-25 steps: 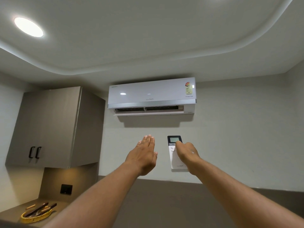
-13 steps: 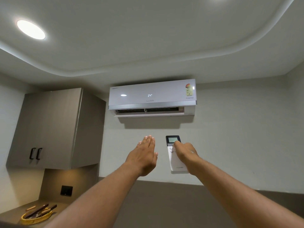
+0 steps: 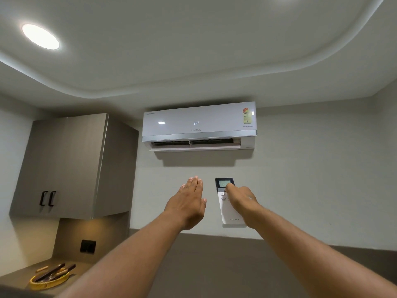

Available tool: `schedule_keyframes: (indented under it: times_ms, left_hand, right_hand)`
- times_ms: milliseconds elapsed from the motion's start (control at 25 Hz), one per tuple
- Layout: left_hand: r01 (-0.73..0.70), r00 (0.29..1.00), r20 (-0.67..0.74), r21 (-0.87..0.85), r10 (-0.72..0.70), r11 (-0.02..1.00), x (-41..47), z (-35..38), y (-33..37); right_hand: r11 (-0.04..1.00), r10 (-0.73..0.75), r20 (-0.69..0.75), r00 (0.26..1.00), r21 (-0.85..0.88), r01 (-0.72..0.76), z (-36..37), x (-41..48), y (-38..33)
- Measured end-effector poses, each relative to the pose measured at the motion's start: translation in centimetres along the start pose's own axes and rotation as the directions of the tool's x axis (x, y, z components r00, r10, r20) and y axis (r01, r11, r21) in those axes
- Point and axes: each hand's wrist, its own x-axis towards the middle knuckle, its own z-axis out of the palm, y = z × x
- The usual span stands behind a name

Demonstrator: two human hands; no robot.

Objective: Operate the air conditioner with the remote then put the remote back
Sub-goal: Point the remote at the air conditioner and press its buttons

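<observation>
Wall cabinet stands left, clear of the signal path; air conditioner shows 24, louvre open; left hand hovers flat, holding nothing; right hand covers the remote, apparently cradled on the wall below the unit, forefinger by its display; grip closure cannot be told.

Left hand raised flat, right hand extends one finger.

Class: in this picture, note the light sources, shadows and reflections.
Head view: round ceiling light glares upper left, reflected as a spot on the air conditioner; the unit shadows the wall beneath; a warm glow sits under the cabinet.
</observation>
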Motion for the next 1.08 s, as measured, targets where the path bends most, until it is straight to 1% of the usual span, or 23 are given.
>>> schedule_keyframes:
  times_ms: [560,760,920,1080]
  left_hand:
    - [-0.004,1.0,-0.01,-0.03,0.004,1.0,-0.2,-0.1,0.6]
    - [-0.025,1.0,0.006,-0.063,0.025,0.998,-0.1,0.1,2.2]
    - [-0.048,0.999,0.016,-0.161,0.052,0.986,1.0,1.1,6.3]
    - [-0.125,0.99,0.02,-0.321,0.139,0.939,2.1,2.8,14.8]
  right_hand:
    - [1.0,0.0,-0.025,1.0,-0.012,0.0,-0.6,-0.1,0.1]
    - [0.999,0.003,-0.053,0.999,-0.039,-0.005,-1.9,-0.4,0.3]
    - [0.998,0.012,-0.126,0.992,-0.056,-0.019,-6.0,-1.2,1.5]
    - [0.989,0.038,-0.276,0.96,-0.129,-0.076,-12.7,-3.0,3.3]
